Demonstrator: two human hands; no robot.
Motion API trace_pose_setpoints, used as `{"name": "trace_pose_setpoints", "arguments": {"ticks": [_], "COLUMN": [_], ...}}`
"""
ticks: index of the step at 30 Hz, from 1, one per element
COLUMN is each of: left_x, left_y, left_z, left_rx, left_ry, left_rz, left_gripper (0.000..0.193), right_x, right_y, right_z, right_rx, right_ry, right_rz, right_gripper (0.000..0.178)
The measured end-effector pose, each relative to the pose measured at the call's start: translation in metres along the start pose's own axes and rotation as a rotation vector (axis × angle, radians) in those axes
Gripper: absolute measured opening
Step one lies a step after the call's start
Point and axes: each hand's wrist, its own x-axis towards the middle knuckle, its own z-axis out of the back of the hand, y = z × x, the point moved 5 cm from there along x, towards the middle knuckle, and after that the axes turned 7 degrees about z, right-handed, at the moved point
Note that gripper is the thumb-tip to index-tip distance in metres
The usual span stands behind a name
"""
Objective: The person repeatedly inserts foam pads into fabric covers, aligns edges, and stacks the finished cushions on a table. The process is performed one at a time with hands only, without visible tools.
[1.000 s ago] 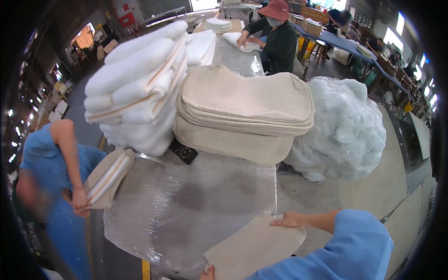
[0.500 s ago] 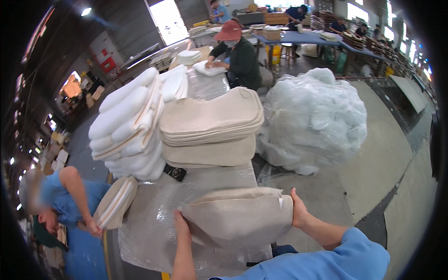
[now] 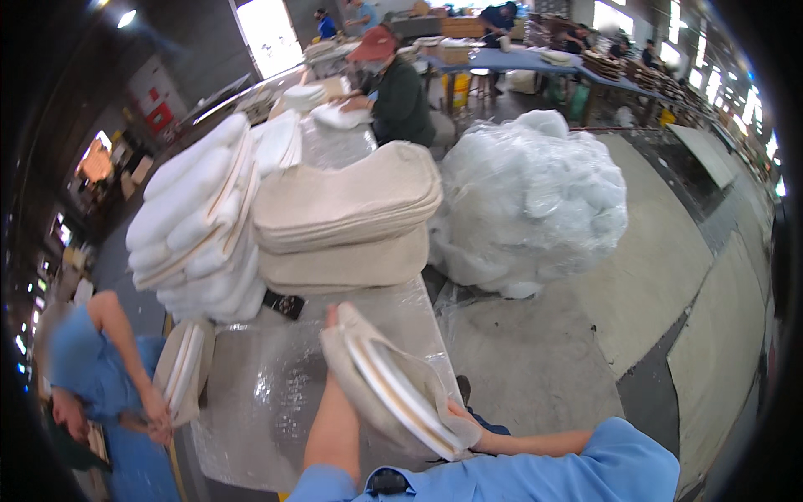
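Left hand [image 3: 332, 318], right hand [image 3: 468, 427], both half-curled; gripping opposite ends of beige-covered pad [image 3: 396, 386], in front of beige stack [image 3: 347, 209]

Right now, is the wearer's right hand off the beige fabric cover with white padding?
No, the right hand touches the cover at one end.

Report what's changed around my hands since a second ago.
The beige piece was lifted and its left end swung away from you, exposing white layers. Your left hand and right hand still hold it. Beige stack, white stack and plastic-wrapped bundle stayed put.
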Motion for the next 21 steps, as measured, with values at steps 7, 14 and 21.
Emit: {"name": "trace_pose_setpoints", "arguments": {"ticks": [7,14,21], "left_x": [0.033,0.035,0.016], "left_y": [0.009,-0.006,0.015], "left_z": [-0.011,-0.031,-0.062], "left_rx": [0.145,0.239,0.070], "left_ry": [-0.216,-0.093,-0.004], "left_rz": [-0.043,-0.097,-0.033], "left_gripper": [0.042,0.034,0.052], "right_x": [0.047,0.128,0.211], "right_y": [0.031,0.077,0.121], "right_z": [-0.025,-0.059,-0.042], "right_rx": [-0.055,-0.213,-0.526], "right_ry": [0.033,-0.097,0.018], "right_rz": [0.097,0.323,0.189], "right_gripper": [0.054,0.063,0.084]}}
